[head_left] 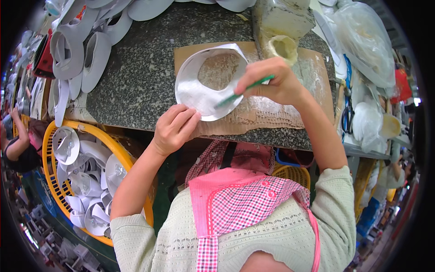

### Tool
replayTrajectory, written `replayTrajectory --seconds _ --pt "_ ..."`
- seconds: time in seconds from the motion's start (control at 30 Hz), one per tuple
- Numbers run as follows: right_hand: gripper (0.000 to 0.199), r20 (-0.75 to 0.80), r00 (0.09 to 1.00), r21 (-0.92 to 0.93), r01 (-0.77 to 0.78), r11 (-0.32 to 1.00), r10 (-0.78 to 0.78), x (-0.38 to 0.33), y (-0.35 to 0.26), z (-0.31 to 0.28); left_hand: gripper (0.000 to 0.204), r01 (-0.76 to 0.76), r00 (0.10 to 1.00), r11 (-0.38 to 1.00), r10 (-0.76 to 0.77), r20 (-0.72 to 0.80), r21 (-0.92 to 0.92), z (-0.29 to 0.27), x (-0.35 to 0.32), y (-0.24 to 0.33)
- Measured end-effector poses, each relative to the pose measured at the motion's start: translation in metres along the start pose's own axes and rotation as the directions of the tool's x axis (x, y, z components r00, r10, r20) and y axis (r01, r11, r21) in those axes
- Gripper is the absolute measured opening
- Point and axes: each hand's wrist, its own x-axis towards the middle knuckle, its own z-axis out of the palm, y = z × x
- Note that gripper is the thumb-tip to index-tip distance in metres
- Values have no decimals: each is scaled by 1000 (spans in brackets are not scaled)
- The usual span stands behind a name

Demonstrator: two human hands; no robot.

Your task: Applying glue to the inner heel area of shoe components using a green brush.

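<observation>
A white crescent-shaped visor piece lies on a sheet of brown cardboard on the dark stone worktop. My left hand pins the piece's near edge with its fingertips. My right hand grips a green-handled brush, whose tip rests on the piece's right side. A glue-crusted container stands just behind my right hand.
A pile of grey-white visor pieces fills the worktop's far left. A yellow basket at lower left holds several more. Plastic bags and clutter crowd the right. Another person's arm shows at the far left.
</observation>
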Motion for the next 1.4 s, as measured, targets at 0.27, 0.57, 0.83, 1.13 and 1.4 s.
replayTrajectory --seconds 0.27,0.57,0.83,1.13,1.4 --pt "7 -292 947 -108 -169 980 131 -28 -41 11 21 23 993 997 -31 116 68 -20 47 12" --pt "13 -465 623 812 16 584 629 -100 6 14 14 668 639 545 -769 15 -507 -90 180 -56" --pt "12 -620 505 757 182 628 600 -117 -3 20 26 101 587 615 -672 -452 -782 -104 344 -214" --pt "11 -659 368 744 188 642 656 -138 3 13 47 67 38 -48 -998 50 -997 26 331 -182" --pt "13 -633 368 766 172 619 681 -142 6 21 68 157 175 -235 -949 262 -959 1 299 -180"
